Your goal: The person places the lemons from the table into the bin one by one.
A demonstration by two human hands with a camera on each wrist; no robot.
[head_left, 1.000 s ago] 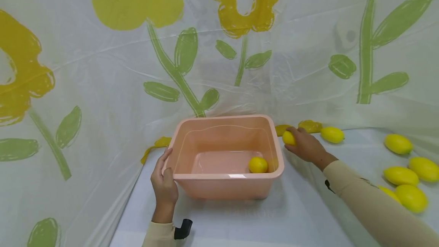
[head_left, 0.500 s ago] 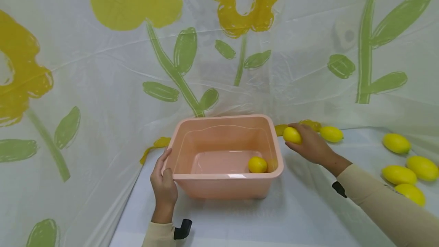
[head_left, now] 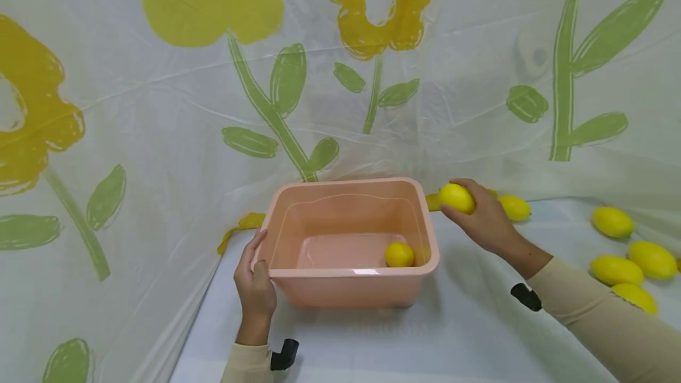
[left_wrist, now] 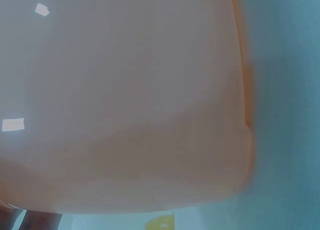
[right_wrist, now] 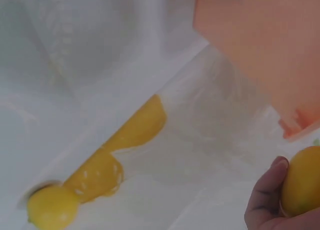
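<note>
My left hand point(head_left: 256, 285) grips the left rim of a pink plastic basin point(head_left: 346, 289), thumb toward the front corner. In the left wrist view the basin's outer wall point(left_wrist: 150, 115) fills most of the picture. One lemon point(head_left: 399, 255) lies inside on the basin floor, at the front right. Just right of the basin's rim, my right hand point(head_left: 486, 220) holds another lemon point(head_left: 456, 198) between thumb and fingers, raised above the table. The right wrist view shows that held lemon point(right_wrist: 302, 182) at the lower right, below the basin's underside edge.
Behind the right hand a lemon point(head_left: 514, 208) lies near the back of the white table point(head_left: 479, 336). Several more lemons point(head_left: 617, 269) are grouped at the right, partly behind the sleeve. A flower-printed curtain point(head_left: 175, 105) hangs behind and to the left.
My right hand has lifted its lemon up from beside the basin and turned, so more of the lemon shows. The left hand and the basin have stayed in place.
</note>
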